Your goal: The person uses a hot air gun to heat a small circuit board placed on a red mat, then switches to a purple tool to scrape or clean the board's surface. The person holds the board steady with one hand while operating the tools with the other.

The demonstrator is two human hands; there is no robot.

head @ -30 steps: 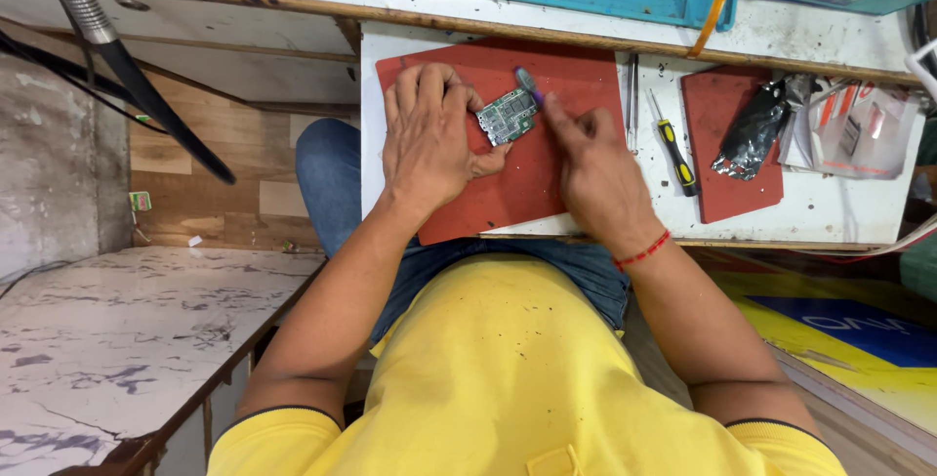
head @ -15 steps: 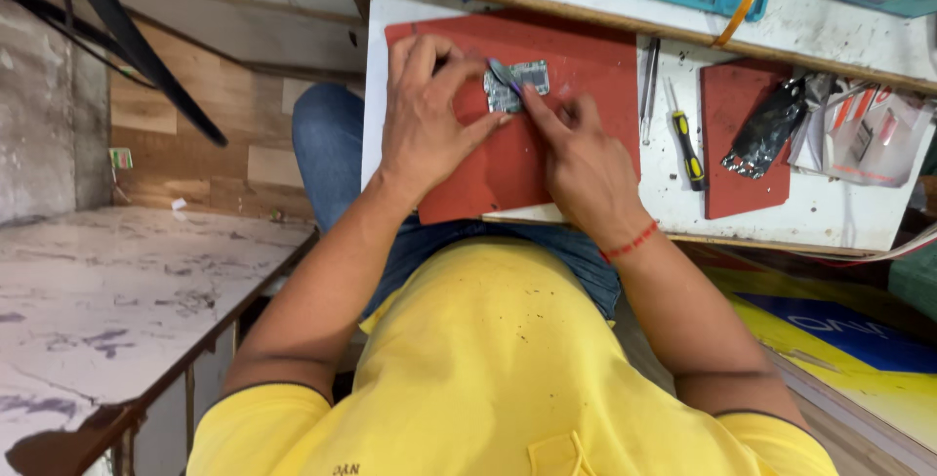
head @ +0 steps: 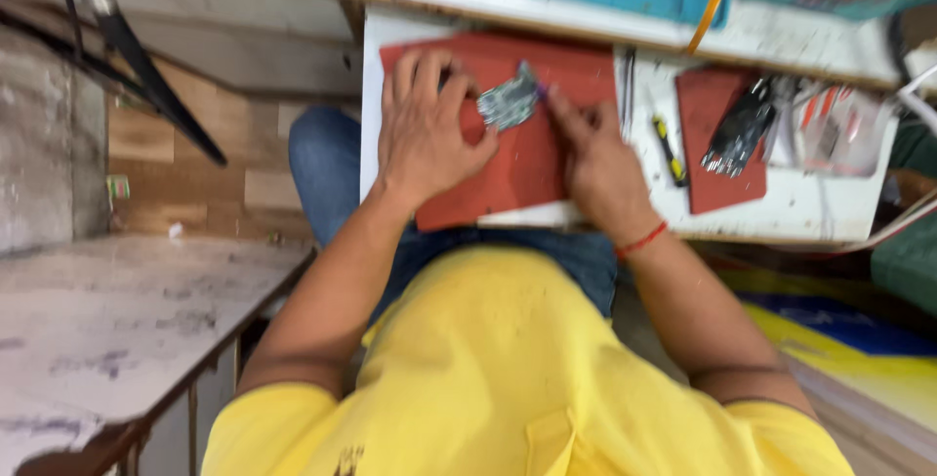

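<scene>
- The left hand [head: 427, 134] lies flat with fingers spread on the red mat [head: 527, 168], fingertips pinning a small grey circuit board [head: 508, 102].
- The right hand [head: 593, 154] pinches a thin tool at the board's far corner.
- The bench [head: 781, 205] edge runs just below both wrists; bare mat lies between the hands.
- Right of the right hand: a yellow-handled screwdriver [head: 669, 149], then a smaller red mat [head: 711, 159] carrying dark tools [head: 739, 129].

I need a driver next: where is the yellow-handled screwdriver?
In the head view the yellow-handled screwdriver lies on the white worktop, just right of the right hand, between the big red mat and the smaller red mat.
</scene>
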